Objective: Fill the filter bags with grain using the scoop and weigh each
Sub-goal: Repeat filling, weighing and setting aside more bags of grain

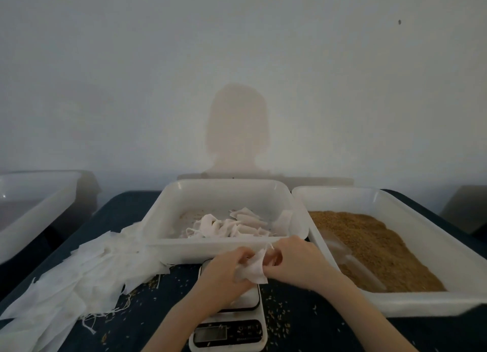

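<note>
both hands — left hand (226, 268) and right hand (295, 259) — pinch one white fabric filter bag (251, 271) above one small white digital scale (229, 328). three white plastic trays: the middle tray (210, 247) holds filled bags, the right tray (421, 303) brown grain (379, 243) and a clear scoop (350, 259), the left tray (34, 206) stands apart. one heap of flat empty bags (71, 275) lies on the dark blue table (147, 314), grain-strewn — pale wall behind.
</note>
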`<action>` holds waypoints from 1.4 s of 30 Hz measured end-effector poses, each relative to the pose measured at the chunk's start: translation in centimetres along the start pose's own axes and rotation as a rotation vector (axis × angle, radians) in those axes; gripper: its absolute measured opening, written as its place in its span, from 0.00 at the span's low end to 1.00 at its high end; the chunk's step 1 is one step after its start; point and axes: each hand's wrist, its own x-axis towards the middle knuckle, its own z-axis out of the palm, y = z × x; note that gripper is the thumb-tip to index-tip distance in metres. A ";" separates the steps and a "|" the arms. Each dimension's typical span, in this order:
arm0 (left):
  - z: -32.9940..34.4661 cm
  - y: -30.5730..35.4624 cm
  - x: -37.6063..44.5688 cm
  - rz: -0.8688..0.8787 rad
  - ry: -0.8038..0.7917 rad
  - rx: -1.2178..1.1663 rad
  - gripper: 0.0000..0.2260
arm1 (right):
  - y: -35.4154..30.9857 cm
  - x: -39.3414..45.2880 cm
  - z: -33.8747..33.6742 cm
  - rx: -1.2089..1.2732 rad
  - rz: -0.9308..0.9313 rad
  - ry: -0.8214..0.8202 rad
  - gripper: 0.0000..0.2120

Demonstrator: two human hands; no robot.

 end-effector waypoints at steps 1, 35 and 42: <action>0.2 0.0 0.1 0.001 0.004 -0.022 0.09 | 0.2 -0.1 -0.2 0.017 -0.011 -0.011 0.09; 1.7 -1.0 1.5 -0.042 -0.019 0.023 0.04 | 18.9 -3.7 -9.5 -0.801 0.509 -0.161 0.11; 3.0 -0.6 1.8 -0.016 -0.072 -0.007 0.06 | 19.0 -5.8 -9.7 -0.430 0.392 -0.349 0.09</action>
